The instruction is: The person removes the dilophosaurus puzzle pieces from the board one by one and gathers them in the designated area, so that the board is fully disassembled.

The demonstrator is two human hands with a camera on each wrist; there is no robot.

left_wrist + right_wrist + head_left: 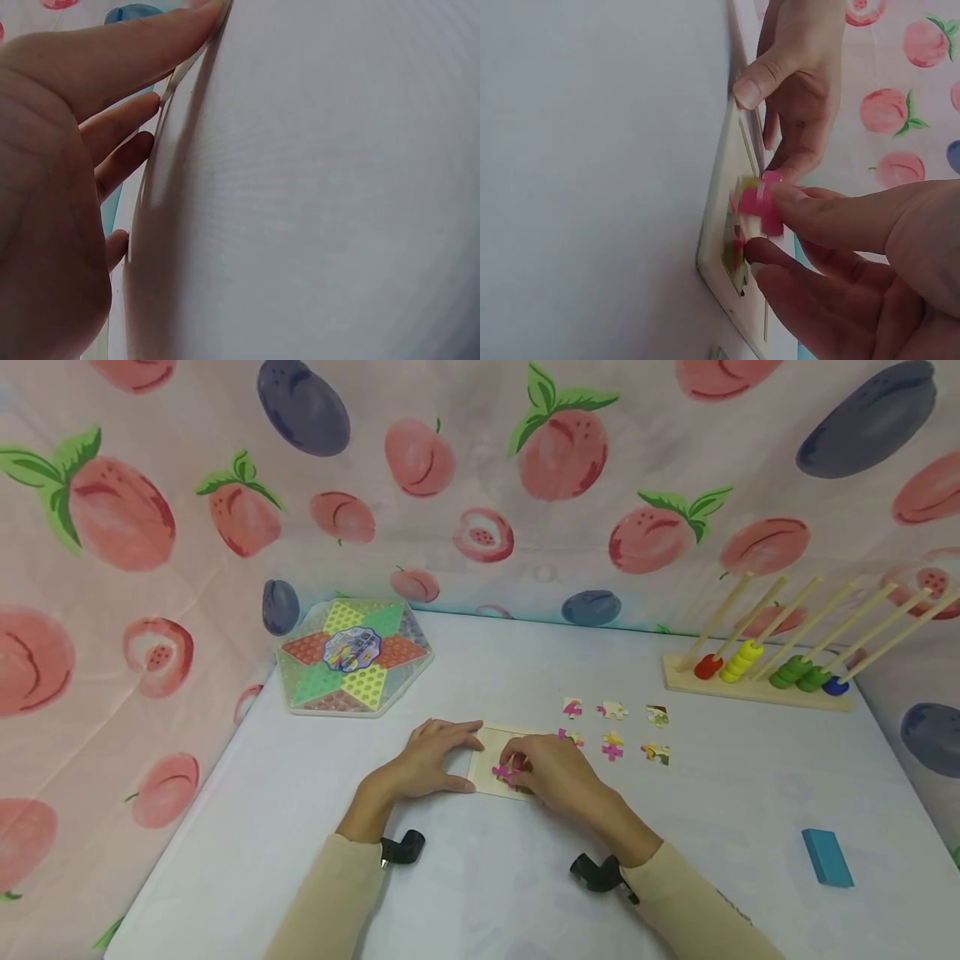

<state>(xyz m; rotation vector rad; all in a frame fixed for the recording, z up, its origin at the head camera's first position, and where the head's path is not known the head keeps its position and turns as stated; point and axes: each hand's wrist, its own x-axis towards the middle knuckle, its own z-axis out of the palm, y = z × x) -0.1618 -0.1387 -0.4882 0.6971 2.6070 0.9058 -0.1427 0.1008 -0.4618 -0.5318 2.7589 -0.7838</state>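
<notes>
A pale wooden puzzle board (489, 758) lies flat on the white table. My left hand (429, 762) rests at its left side, thumb by the near corner and index finger by the far one, fingers fairly straight. My right hand (561, 774) is over the board and pinches a pink puzzle piece (763, 204) between thumb and fingers. Beneath that piece, a green and red puzzle section (733, 259) sits in the board's near part, partly hidden by the fingers. Loose puzzle pieces (612, 746) lie in two rows to the right of the board.
A Chinese checkers box (348, 656) stands at the back left. The wooden bead rack (757, 692), with upright rods, is at the back right. A blue block (827, 857) lies at the right. Fruit-patterned cloth (480, 477) hangs behind the table.
</notes>
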